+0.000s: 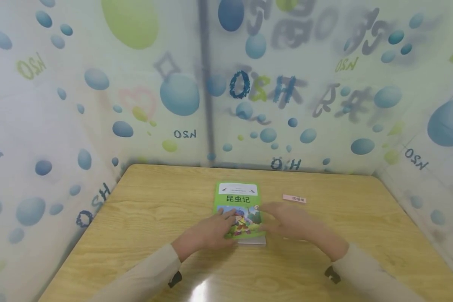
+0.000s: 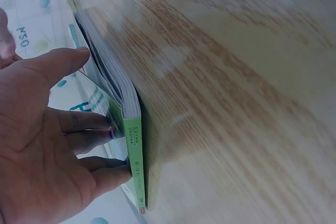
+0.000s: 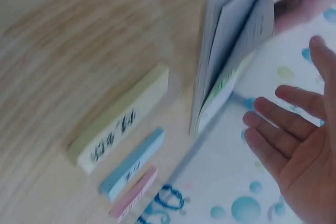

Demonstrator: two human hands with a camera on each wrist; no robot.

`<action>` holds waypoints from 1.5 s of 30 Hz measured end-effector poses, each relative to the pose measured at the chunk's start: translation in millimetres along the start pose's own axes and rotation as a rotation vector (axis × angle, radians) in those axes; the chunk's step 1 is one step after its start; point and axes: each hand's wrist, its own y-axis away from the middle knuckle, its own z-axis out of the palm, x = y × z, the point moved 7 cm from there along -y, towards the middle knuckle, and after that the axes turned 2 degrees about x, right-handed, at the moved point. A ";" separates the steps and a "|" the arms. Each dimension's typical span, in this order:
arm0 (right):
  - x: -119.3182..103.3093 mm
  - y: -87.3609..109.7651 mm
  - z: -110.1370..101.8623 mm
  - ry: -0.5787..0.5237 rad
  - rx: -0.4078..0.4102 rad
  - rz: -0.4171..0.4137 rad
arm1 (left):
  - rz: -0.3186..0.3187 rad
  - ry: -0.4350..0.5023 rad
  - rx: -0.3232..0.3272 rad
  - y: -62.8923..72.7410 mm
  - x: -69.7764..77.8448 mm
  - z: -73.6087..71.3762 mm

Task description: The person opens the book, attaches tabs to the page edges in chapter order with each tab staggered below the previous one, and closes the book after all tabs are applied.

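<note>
A green picture-covered book lies on the table, its front cover lifted a little from the pages in both wrist views. My left hand is at the book's lower left. Its fingers touch the cover by the green spine, while the thumb lies at the lower page edge, with the cover between them. My right hand hovers beside the book's right edge, fingers spread apart and holding nothing. From the head, this right hand hides part of the table beneath it.
Right of the book lie a pale yellow labelled strip, a blue one and a pink one, each with handwriting. The wooden table meets a bubble-printed curtain at its back and sides.
</note>
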 end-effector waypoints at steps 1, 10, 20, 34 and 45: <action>3.8 2.5 -4.1 0.006 0.018 0.024 | 0.000 0.004 -0.003 0.3 -0.5 -0.1; 13.6 18.5 -12.5 0.037 0.054 0.010 | 0.044 0.050 -0.020 0.2 -7.3 -3.1; 15.2 13.3 13.6 0.024 0.007 0.002 | 0.091 0.103 0.037 2.0 -7.7 -12.6; -3.2 -7.0 38.4 0.029 -0.020 -0.105 | 0.115 0.202 0.198 16.7 -18.8 -38.4; -0.4 -11.0 48.9 0.070 -0.064 -0.063 | 0.119 0.248 0.390 49.9 -46.0 -89.0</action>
